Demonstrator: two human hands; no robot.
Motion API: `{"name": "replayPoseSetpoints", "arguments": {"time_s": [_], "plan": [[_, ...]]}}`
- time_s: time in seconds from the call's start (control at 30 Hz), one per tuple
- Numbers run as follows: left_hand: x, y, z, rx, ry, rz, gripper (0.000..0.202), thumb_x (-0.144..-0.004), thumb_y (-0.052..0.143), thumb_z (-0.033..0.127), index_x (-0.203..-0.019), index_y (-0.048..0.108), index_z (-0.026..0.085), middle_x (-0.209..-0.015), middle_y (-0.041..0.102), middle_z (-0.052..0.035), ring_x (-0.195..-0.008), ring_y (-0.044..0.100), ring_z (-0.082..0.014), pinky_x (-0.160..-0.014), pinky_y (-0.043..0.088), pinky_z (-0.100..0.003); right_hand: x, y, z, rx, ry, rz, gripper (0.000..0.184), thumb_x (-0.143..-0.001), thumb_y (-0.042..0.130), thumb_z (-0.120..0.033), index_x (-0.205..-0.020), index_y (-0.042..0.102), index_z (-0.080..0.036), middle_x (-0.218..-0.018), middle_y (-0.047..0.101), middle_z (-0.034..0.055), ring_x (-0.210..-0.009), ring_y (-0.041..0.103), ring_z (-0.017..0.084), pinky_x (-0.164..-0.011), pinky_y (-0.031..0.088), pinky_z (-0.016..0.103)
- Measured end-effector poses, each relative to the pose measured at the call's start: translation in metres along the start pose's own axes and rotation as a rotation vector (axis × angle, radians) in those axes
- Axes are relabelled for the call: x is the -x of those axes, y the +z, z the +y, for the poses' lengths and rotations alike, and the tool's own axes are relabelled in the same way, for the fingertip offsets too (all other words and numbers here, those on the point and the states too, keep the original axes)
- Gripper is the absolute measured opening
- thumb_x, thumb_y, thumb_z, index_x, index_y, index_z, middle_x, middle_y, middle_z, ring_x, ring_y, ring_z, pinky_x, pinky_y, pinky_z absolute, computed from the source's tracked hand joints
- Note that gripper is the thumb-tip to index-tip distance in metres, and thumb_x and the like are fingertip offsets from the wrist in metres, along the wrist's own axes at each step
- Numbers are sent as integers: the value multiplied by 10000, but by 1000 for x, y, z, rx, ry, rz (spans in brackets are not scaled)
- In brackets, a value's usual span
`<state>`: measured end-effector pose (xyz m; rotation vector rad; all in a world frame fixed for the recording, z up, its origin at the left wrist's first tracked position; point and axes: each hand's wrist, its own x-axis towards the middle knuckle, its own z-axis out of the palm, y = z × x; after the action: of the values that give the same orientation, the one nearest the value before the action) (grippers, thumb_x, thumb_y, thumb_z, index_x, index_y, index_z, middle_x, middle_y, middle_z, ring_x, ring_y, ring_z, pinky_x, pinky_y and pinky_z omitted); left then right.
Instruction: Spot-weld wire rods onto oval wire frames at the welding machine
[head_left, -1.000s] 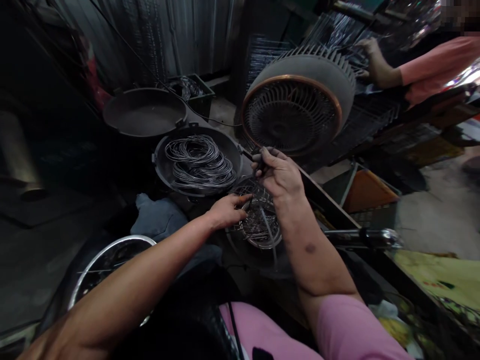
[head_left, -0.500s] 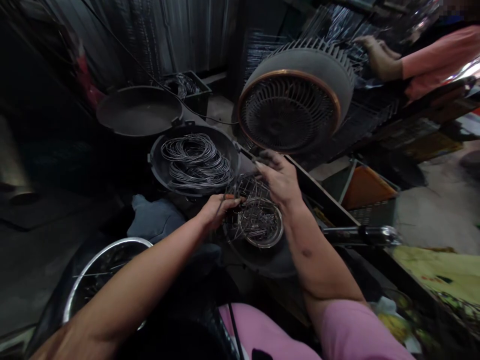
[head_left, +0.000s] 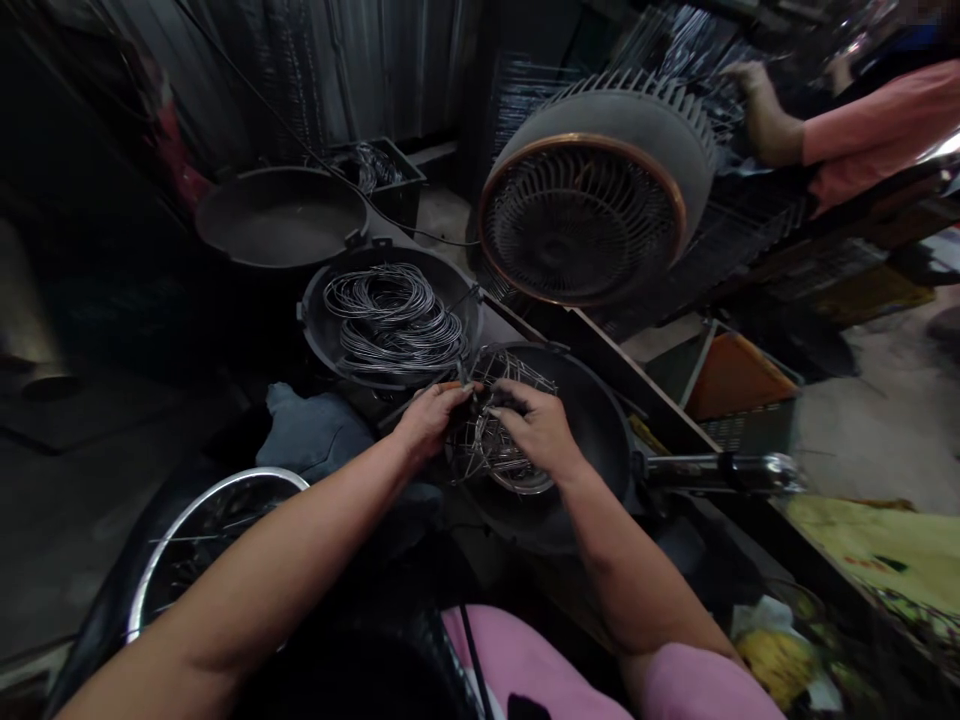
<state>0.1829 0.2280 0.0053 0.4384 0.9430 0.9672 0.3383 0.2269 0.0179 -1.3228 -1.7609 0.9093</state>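
My left hand (head_left: 429,418) is closed in a pinch on a thin wire frame (head_left: 466,452), beside a small orange patch at its fingertips. Curled toward it from the right, my right hand (head_left: 531,428) has thumb and fingers close together; anything between them is too small to make out. Below both hands, a round metal bowl (head_left: 536,487) of bent wire pieces sits in a wide dark pan (head_left: 592,490). More bent wires (head_left: 529,368) lie behind the fingers. Coils of wire (head_left: 401,320) fill a second dark pan (head_left: 311,325) at the upper left.
A grey fan (head_left: 585,215) with a copper-coloured rim stands beyond the hands. An empty-looking dark pan (head_left: 281,220) is at the far left, a metal-rimmed bowl (head_left: 142,580) at my near left. A co-worker's arm (head_left: 776,125) is at the upper right, above a crate (head_left: 739,375).
My right hand has come down and left, from above the bent wires to close beside my left hand. My left hand has hardly moved. The co-worker's hand has shifted slightly.
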Motion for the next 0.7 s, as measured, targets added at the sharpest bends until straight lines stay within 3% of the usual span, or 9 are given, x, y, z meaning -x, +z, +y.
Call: {"name": "replayPoseSetpoints", "arguments": {"time_s": [0.17, 0.37, 0.53, 0.7], "plan": [[-1, -1, 1, 15, 15, 22, 255, -601, 687, 268, -800, 693, 108, -585, 626, -29, -512, 533, -112, -512, 394, -225, -11, 8, -4, -458, 239, -16, 249, -561, 625, -106, -803, 627, -164, -692, 637, -12, -651, 582, 125, -622, 451, 251], [-2, -3, 0, 19, 79, 56, 259, -607, 669, 263, -818, 694, 115, -596, 628, -29, -543, 547, -120, -549, 415, -230, -14, 10, -12, -660, 406, 6, 303, -502, 625, -92, -800, 607, -147, -626, 608, -25, -466, 472, 62, -406, 293, 174], [-1, -3, -2, 23, 144, 55, 227, -624, 653, 248, -822, 700, 148, -747, 674, -34, -680, 585, -146, -650, 437, -245, -15, 5, -11, -668, 420, 12, 310, -492, 635, -101, -797, 594, -141, -622, 603, -24, -429, 423, 44, -386, 261, 171], [1, -5, 1, 6, 105, 11, 225, -628, 639, 234, -824, 699, 141, -699, 664, -39, -650, 581, -150, -641, 436, -261, -12, 8, -6, -451, 251, -7, 314, -583, 623, -158, -895, 591, -163, -718, 615, -8, -515, 472, 68, -445, 339, 191]]}}
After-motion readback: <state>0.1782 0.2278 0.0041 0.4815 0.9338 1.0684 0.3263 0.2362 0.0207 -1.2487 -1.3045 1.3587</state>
